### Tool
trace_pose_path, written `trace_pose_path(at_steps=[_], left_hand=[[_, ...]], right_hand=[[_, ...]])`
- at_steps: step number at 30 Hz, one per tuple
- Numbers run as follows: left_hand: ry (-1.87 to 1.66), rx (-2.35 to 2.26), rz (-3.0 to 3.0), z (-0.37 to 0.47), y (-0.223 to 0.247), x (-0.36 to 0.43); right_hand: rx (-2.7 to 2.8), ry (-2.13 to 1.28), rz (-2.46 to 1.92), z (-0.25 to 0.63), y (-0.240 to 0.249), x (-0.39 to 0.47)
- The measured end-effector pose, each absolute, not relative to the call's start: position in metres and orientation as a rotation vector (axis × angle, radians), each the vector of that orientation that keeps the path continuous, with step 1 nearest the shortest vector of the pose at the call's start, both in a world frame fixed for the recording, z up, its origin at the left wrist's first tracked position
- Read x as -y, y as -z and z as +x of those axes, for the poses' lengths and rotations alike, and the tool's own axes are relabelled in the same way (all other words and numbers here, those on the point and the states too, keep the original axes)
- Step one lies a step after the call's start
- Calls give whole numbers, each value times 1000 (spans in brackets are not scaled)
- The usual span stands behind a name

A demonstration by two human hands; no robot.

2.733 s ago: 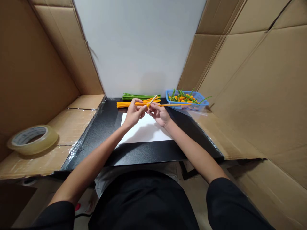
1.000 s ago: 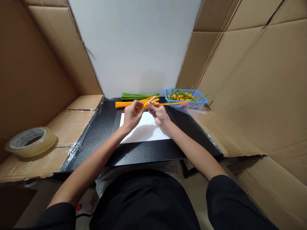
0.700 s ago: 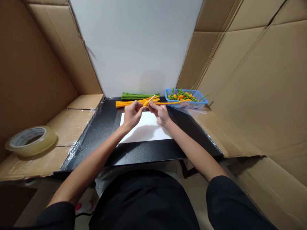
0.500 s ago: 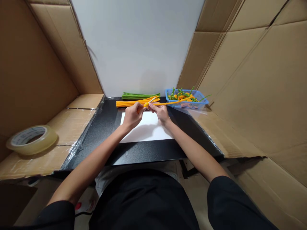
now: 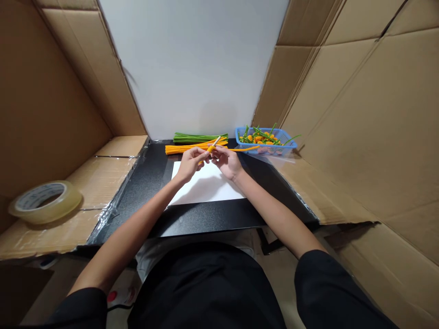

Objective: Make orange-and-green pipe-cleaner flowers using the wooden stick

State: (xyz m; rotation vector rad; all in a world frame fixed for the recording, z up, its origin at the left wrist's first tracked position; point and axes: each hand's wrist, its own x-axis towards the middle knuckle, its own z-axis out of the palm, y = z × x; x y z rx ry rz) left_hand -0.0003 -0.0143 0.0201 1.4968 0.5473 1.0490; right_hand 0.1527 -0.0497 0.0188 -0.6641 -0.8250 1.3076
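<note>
Above a white sheet (image 5: 206, 189), my left hand (image 5: 191, 163) pinches a thin pale stick (image 5: 217, 140) near its lower end, where an orange fuzzy stem (image 5: 211, 148) is wrapped around it. My right hand (image 5: 227, 161) is closed on the orange stem close beside the stick, and the stem's free end sticks out to the right. The two hands nearly touch. Just behind them lies a bundle of orange stems (image 5: 176, 149), with a bundle of green stems (image 5: 199, 137) behind that.
A blue basket (image 5: 291, 145) holding green stems and small orange pieces stands at the back right of the black table (image 5: 206, 222). A roll of clear tape (image 5: 65, 205) lies on cardboard at the left. Cardboard walls rise on both sides.
The stick stands more upright between my hands. The orange stem's free end reaches less far to the right, and my right hand has turned around it.
</note>
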Motion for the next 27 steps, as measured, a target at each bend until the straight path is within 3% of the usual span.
trace_pose_path(at_steps=[4,8,12,19,27], left_hand=[[-750,-454,1275,-6,-29,11],[-672,-433,1242,-7,-31,12],[-845,-491,1365,-1,-24,15],[-1448,-734,1974,1,-14,24],[-1364,-634,1789,4,-19,30]], right_hand=[[881,-1352,-662,156,-19,51],[947,-1336,-658,156,-19,51],[930,-1217,-696,153,-16,48],[884,-1086,-696,142,-12,48],[862,-1222,-645,148,-13,49]])
